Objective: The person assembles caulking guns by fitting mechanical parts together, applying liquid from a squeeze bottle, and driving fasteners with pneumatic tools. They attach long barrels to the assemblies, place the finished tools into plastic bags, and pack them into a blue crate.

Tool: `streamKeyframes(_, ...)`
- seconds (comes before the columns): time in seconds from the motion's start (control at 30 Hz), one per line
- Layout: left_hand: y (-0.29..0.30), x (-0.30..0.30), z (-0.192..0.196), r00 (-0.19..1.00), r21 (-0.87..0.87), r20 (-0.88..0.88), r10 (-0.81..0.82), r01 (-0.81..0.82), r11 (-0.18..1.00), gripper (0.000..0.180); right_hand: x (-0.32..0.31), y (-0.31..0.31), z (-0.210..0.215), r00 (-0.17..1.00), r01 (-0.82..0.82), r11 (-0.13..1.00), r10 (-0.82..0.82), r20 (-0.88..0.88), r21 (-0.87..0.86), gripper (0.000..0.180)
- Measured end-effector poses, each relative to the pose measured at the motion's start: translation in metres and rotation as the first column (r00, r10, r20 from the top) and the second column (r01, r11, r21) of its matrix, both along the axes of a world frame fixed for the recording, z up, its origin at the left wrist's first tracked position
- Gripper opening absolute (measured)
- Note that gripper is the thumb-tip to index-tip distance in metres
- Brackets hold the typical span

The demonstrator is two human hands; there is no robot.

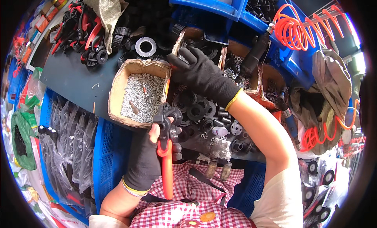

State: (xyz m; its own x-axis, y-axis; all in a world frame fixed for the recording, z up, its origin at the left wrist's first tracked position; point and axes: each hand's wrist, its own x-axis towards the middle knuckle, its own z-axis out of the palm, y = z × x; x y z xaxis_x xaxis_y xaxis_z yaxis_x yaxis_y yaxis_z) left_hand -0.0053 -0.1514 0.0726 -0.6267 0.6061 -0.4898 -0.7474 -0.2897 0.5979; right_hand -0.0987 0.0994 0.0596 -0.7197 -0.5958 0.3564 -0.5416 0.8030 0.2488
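Note:
My left hand (147,157), in a black glove with bare fingertips, is closed around a black plastic fitting (169,120) with a long red handle (167,169) pointing down toward me. Just beyond it stands a cut-down cardboard box of small silver screws (143,96). My right hand (198,72), fully gloved in black, reaches across to the far side over a cardboard box (189,34) of dark parts. Its fingers are bent and apart, and nothing shows in them. Below that forearm lie several black rings (195,110) and a small white bottle (220,131).
Black-and-red tools (84,31) pile up at the far left beside a burlap sack. Blue bins (212,4) stand at the back. A dark power driver (255,53) hangs from a coiled orange hose (292,29) at right. A blue crate (104,149) holds bagged parts at left.

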Motion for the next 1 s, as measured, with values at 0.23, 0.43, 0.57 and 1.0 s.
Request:
streamKeyframes(0.23, -0.015, 0.005, -0.011, 0.995, -0.114, -0.076, -0.06, 0.051, 0.992, 0.059, 0.007, 0.002, 0.012, 0.994, 0.001, 1.0, 0.002, -0.108, 0.028, 0.016)
streamKeyframes(0.43, -0.027, -0.001, -0.002, 0.994, -0.192, -0.103, -0.047, 0.027, 0.981, 0.056, 0.043, 0.007, 0.027, 0.918, 0.315, 0.948, -0.295, 0.265, -0.038, 0.017)
streamKeyframes(0.57, -0.022, 0.002, 0.005, 0.996, -0.134, -0.072, -0.052, 0.042, 0.99, 0.056, 0.072, 0.004, 0.031, 0.887, 0.462, 0.701, -0.353, 0.299, -0.543, 0.009)
streamKeyframes(1.0, 0.036, 0.089, 0.023, 0.673, -0.313, -0.728, -0.13, -0.157, 0.937, 0.043, 0.24, -0.069, 0.055, 0.966, 0.217, 0.49, -0.232, 0.113, -0.845, 0.031)
